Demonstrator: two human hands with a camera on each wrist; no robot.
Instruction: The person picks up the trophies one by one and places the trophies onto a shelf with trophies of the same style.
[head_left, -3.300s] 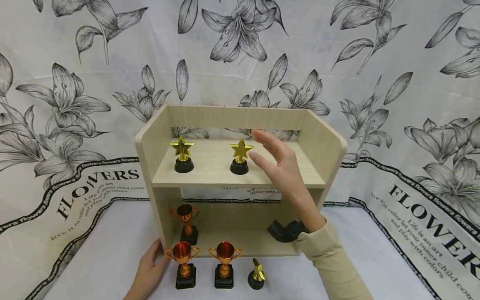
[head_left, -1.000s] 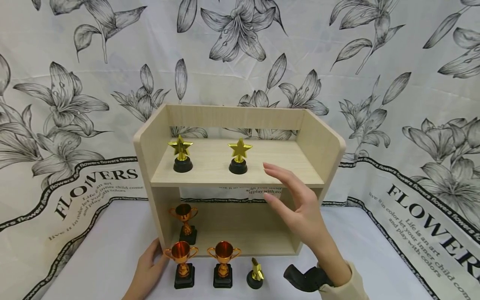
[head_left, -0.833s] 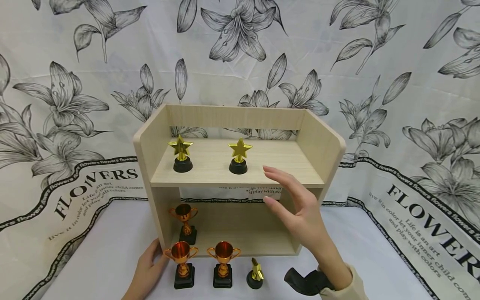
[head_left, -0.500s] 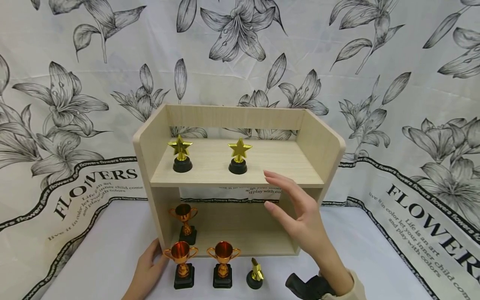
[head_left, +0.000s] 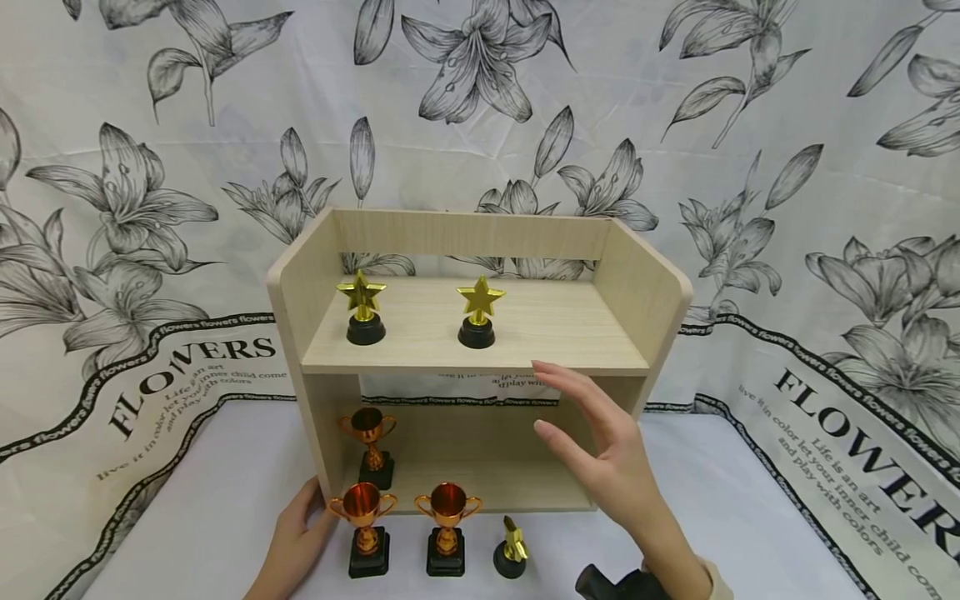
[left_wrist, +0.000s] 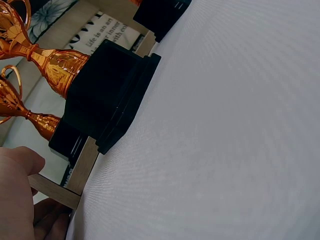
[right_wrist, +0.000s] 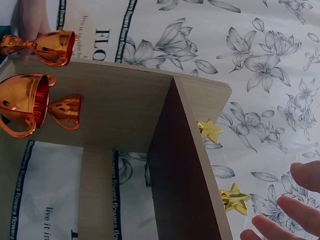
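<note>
A two-tier light wood shelf (head_left: pixel 472 360) stands on the white cloth. My left hand (head_left: pixel 296 537) holds its left side panel low down; in the left wrist view the thumb (left_wrist: pixel 27 159) and fingers lie on either side of the panel's edge (left_wrist: pixel 55 190). My right hand (head_left: pixel 607 454) hovers before the shelf's right half, fingers spread and nothing in them. Two gold star trophies, one left (head_left: pixel 365 308) and one mid-shelf (head_left: pixel 478 312), stand on the upper board. A third star trophy (head_left: pixel 512 548) stands turned sideways on the cloth in front.
One bronze cup trophy (head_left: pixel 371 446) is inside the lower tier at left. Two more, a left cup (head_left: pixel 365 529) and a right cup (head_left: pixel 447 529), stand before the shelf. The wrist's black device (head_left: pixel 618 583) shows at the bottom edge. Flower-printed fabric (head_left: pixel 750 208) hangs behind.
My right hand has withdrawn from beside the mid-shelf star trophy, moving down and toward me in front of the shelf. The left hand keeps its hold; the trophies stay put.
</note>
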